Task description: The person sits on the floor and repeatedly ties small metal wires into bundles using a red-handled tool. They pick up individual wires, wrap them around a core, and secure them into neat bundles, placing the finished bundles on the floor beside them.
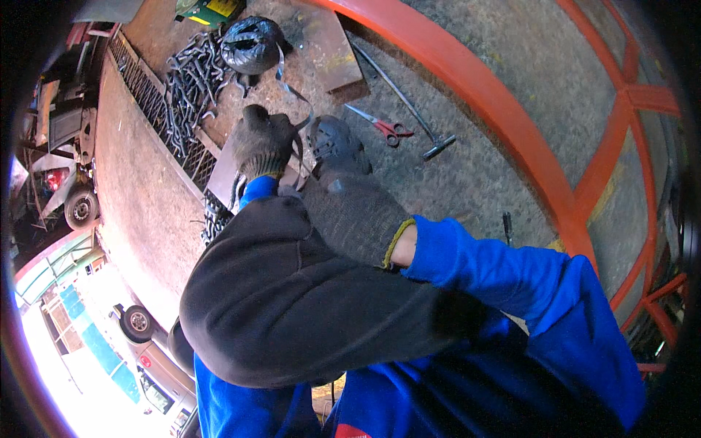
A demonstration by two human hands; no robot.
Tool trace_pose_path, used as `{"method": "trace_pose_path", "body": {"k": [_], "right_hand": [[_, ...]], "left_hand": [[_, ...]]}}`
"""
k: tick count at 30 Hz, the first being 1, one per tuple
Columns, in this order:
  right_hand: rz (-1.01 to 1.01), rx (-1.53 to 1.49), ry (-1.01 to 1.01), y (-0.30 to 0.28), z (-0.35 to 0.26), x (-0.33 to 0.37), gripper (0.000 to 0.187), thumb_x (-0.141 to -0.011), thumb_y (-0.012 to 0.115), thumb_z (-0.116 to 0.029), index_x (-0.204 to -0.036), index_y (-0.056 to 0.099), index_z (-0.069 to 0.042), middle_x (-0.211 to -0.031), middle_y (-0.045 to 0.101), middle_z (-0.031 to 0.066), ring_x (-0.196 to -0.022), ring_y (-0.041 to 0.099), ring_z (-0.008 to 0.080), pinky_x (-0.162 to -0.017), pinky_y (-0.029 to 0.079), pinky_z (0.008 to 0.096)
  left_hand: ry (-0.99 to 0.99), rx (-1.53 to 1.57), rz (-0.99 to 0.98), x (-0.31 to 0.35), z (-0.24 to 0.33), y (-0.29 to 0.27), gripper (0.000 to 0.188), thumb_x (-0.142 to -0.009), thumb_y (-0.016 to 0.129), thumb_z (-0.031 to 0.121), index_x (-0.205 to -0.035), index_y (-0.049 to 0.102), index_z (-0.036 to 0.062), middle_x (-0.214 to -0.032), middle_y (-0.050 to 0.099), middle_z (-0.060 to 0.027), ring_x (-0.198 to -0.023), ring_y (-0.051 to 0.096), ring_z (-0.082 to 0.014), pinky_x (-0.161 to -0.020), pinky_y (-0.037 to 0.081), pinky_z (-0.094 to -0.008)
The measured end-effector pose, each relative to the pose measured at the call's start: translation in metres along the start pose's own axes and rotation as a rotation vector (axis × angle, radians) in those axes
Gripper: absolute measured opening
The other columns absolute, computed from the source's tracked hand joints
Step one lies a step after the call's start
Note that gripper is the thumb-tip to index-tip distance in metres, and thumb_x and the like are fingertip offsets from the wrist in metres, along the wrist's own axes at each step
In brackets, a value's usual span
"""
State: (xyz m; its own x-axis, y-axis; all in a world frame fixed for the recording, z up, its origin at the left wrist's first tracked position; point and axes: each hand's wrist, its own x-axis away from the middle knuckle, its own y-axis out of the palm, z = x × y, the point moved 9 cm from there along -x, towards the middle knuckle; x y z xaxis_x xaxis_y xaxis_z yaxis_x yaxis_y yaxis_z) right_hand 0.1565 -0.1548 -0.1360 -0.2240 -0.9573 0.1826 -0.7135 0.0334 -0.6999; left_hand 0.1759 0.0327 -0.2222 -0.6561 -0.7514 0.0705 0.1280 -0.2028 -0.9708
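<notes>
Both my hands wear dark knit gloves. My left hand point(261, 144) is closed just past my bent knee, on a thin dark strip point(301, 96) that runs up to a black wrapped ball point(252, 45). My right hand point(358, 215) lies over the knee, its fingers curled near the lower part of the strip; their tips and what they grip are hidden. A flat metal piece point(223, 179) shows beside my left wrist. Just beyond my right hand is a dark shoe-like thing with holes point(336, 144).
A heap of short dark bent pieces point(193, 77) lies by a metal grating point(139, 69). Red-handled scissors point(387, 131), a T-shaped metal tool point(438, 146) and a metal plate point(332, 55) lie on the floor. An orange metal frame point(504, 109) curves along the right; vehicles stand far left.
</notes>
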Motion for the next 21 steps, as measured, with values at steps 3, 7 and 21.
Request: {"method": "trace_pose_path", "body": {"k": [3,7,21], "right_hand": [[0.008,0.003,0.012,0.001,0.003,0.001,0.029,-0.09,0.049,-0.019,-0.11,0.059,-0.001,-0.089,0.063,0.0209,-0.08,0.064,0.0387,-0.071,0.052,0.0487],[0.141,0.005,-0.024,-0.005,0.015,-0.004,0.03,-0.089,0.05,-0.018,-0.112,0.058,0.0,-0.094,0.063,0.0226,-0.083,0.063,0.0399,-0.072,0.051,0.0494],[0.002,0.21,-0.168,-0.004,0.03,-0.011,0.03,-0.092,0.052,-0.024,-0.118,0.059,-0.01,-0.105,0.061,0.0186,-0.087,0.063,0.0377,-0.072,0.051,0.0471]], "left_hand": [[0.125,0.1,0.063,-0.007,-0.006,0.017,0.041,-0.076,0.064,0.034,-0.103,0.064,0.0031,-0.099,0.067,-0.0259,-0.095,0.064,-0.0428,-0.083,0.05,-0.0503],[0.086,0.07,0.011,-0.008,0.005,0.014,0.041,-0.076,0.065,0.034,-0.103,0.064,0.0032,-0.099,0.067,-0.0253,-0.096,0.064,-0.043,-0.084,0.05,-0.0504],[0.277,0.333,-0.304,0.015,-0.002,-0.017,0.1,-0.068,0.08,0.044,-0.14,0.034,-0.0068,-0.114,0.06,-0.028,-0.108,0.059,-0.0424,-0.093,0.047,-0.0469]]}}
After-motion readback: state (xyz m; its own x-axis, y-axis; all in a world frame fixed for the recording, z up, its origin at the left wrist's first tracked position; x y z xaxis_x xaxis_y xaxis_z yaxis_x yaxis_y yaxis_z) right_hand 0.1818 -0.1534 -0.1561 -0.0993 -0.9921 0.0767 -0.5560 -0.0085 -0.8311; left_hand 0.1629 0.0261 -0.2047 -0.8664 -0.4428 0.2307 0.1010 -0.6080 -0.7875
